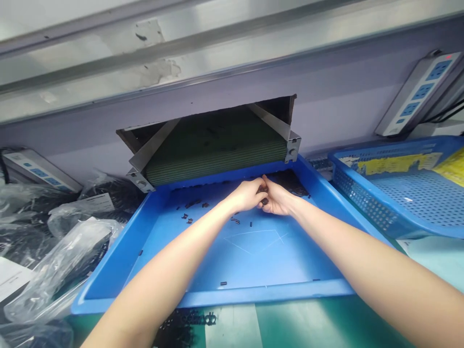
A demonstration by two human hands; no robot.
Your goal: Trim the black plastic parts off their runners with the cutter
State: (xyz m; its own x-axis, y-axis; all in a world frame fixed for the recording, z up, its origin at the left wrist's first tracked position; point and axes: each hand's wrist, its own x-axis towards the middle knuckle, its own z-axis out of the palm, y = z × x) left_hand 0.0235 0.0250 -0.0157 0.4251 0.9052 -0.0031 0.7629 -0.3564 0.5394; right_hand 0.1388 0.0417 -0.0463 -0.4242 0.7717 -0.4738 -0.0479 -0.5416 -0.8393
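Pieces, small and dark, probably plastic (264, 194), bunched between two bare hands above a shallow rectangular blue plastic tray (275, 291).

Left hand (245, 195) curls over the bunch, right hand (278, 198) cups it from the other side; both closed on it, exact count hidden by fingers. Risk, as I judge it: uneven finger pressure lets one slip and mix with the loose black bits (205, 205) scattered on the tray floor. Dark heap (290, 182) sits just beside the right hand; a careless knuckle could spread it. Dark green ribbed conveyor belt (217, 154) ends over the tray's far side; anything dropping off it might land near the fingers. Forearms cross the front rim; a low sleeve-less drag could jog the tray.
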